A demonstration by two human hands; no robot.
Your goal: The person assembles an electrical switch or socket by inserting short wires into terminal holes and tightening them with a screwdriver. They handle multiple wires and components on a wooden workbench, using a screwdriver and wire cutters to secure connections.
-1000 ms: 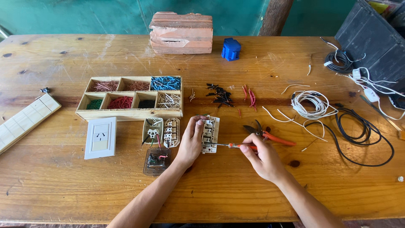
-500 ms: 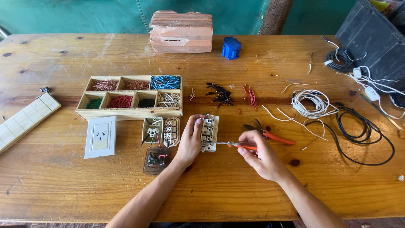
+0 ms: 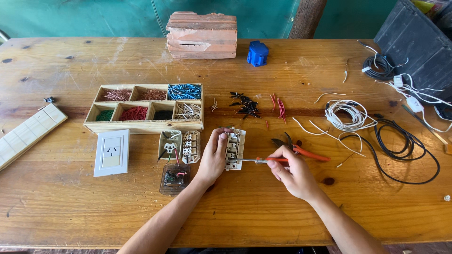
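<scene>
Left hand (image 3: 213,157) grips cream plastic socket module (image 3: 235,148) on wooden table (image 3: 70,207). Right hand (image 3: 293,171) closed around orange-handled screwdriver (image 3: 263,160), tip apparently touching module's side.

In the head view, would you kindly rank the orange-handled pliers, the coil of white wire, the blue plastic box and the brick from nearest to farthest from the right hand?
From the right hand:
1. Orange-handled pliers, just beyond its knuckles.
2. Coil of white wire, farther back, to the right.
3. Blue plastic box, near the table's far edge.
4. Brick, far edge, left of the box.
</scene>
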